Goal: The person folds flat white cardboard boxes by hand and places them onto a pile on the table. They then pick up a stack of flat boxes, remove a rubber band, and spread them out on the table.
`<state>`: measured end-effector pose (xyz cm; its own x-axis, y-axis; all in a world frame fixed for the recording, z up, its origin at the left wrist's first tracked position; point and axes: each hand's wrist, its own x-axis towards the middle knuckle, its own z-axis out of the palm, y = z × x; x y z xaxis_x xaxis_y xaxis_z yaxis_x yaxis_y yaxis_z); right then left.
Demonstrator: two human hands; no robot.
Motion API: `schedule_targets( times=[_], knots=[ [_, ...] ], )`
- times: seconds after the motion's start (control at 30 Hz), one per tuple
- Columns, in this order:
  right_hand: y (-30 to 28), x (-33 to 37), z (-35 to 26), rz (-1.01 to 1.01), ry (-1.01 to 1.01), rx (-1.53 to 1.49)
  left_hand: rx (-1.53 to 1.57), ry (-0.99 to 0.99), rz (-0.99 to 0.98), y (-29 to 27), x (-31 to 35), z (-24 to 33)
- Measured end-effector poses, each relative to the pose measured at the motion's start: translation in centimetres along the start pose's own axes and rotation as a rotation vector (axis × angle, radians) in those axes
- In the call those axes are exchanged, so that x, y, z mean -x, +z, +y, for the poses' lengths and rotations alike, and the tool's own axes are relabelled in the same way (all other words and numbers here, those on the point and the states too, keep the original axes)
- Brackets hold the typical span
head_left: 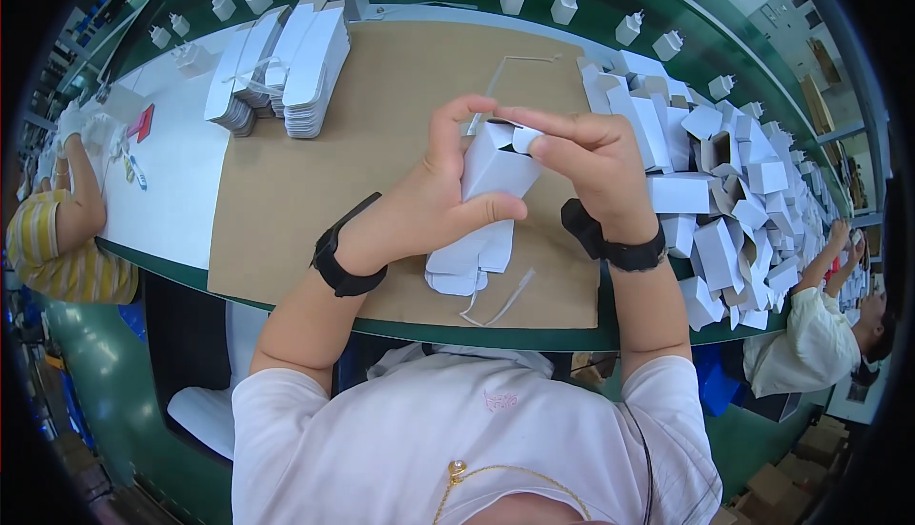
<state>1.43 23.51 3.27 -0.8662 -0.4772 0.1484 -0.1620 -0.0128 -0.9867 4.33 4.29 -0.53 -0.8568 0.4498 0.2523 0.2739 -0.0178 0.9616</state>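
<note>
- the brown sheet (391,87) offers open room beyond the left hand (419,187) and to its left, up to the carton bundles (319,63), which block the far left.
- a white box (496,174) fills the gap between the hands.
- a heap of white boxes (679,193) closes off the side just beyond the right hand (605,163).
- flat cartons (459,263) lie below the held box.
- left of the sheet, the counter (181,201) has a bare white stretch.

Bright, even light, with pale glare on the glossy green floor (143,411) at lower left; fisheye distortion curves straight edges toward black, softly blurred corners.
</note>
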Motion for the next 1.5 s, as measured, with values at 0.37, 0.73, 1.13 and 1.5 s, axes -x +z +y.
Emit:
schedule_targets(
  times=[0.37,0.73,1.13,1.5],
  knots=[
    [1.4,-0.5,0.3,-0.040,-0.178,0.196,-0.029,-0.033,0.098,-0.9,0.2,0.7],
    [-1.4,4.4,-4.4,0.276,-0.360,0.661,-0.764,-0.099,0.138,-1.6,0.5,-0.2],
    [-15.6,16.6,-3.9,1.137,-0.269,1.726,-0.820,-0.574,-0.012,0.3,-1.0,1.0],
    [-8.4,6.8,-1.7,0.615,-0.238,0.889,-0.269,-0.431,0.166,-2.6,-2.2,1.4]
  ],
)
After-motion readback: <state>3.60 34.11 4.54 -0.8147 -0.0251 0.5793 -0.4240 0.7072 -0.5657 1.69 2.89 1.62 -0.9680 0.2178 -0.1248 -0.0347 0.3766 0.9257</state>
